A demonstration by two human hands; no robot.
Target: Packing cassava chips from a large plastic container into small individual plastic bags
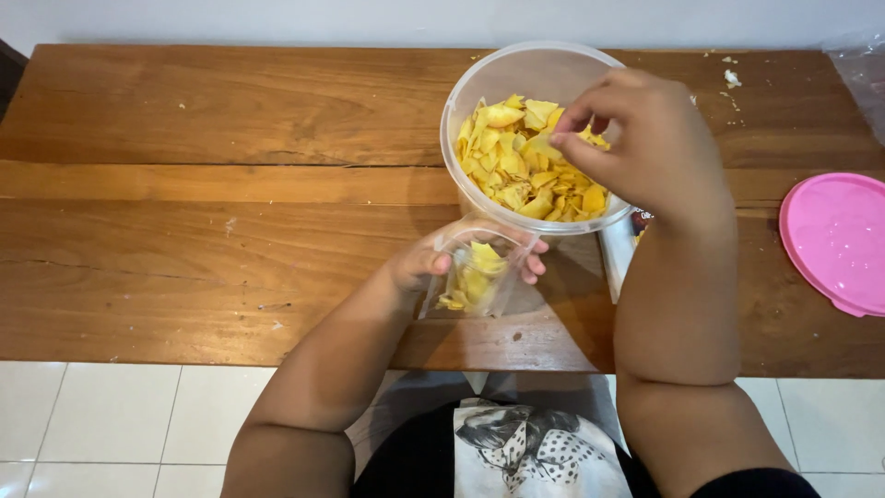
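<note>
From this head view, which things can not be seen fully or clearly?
- Flat object beside the round clear plastic tub: mostly hidden by the tub and the right hand.
- Round pink plastic lid: cut off by the right edge.
- Small clear plastic bag: mouth partly covered by the left hand.

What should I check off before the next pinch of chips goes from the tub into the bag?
1. Small clear bag held with its mouth open by left hand: ok.
2. Right hand has a grip on a chip above the yellow chips: ok.
3. Clear plastic tub standing upright on wooden table: ok.
4. Bag mouth directly below the tub rim: ok.
5. Room left in the bag: ok, partly filled.
6. Pink lid out of the way: ok.
</note>
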